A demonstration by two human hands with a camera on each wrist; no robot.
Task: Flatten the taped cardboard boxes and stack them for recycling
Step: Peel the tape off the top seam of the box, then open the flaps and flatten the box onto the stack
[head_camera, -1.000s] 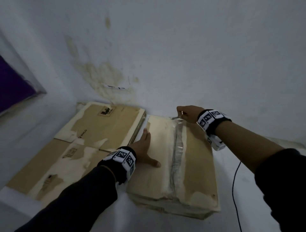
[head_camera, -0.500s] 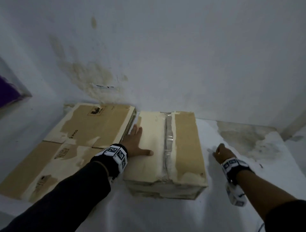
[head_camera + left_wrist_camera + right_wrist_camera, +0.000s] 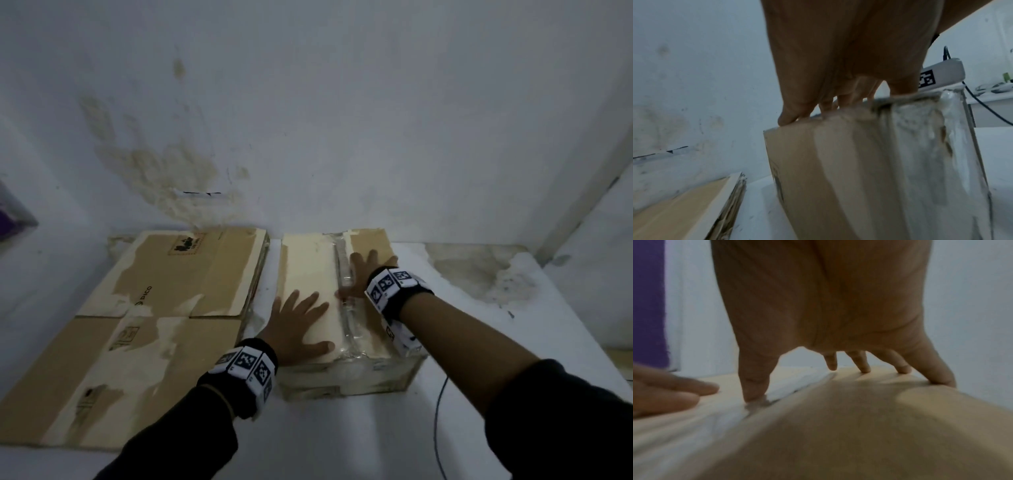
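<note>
A closed cardboard box (image 3: pixel 308 263) stands on the white surface, with clear tape (image 3: pixel 343 260) running along its top seam. My left hand (image 3: pixel 298 322) lies flat with spread fingers on the pale left flap. On the brown right flap my right hand (image 3: pixel 363 274) presses flat, its thumb on the tape. In the left wrist view the left hand (image 3: pixel 838 65) rests on the box (image 3: pixel 838 178). The right wrist view shows the right hand (image 3: pixel 838 321) with spread fingers on the box top (image 3: pixel 859 426) and tape (image 3: pixel 793 386). Left of the box lies a stack of flattened cardboard (image 3: pixel 154 325).
A stained white wall (image 3: pixel 308 120) rises directly behind the box and the stack. A black cable (image 3: pixel 440 411) trails over the white surface (image 3: pixel 496 342) to the right of the box. A purple object (image 3: pixel 10 222) sits at the far left edge.
My right hand left the far end of the tape, dropped to the surface right of the box, then came to lie flat on the right flap. The left hand stayed on the left flap.
</note>
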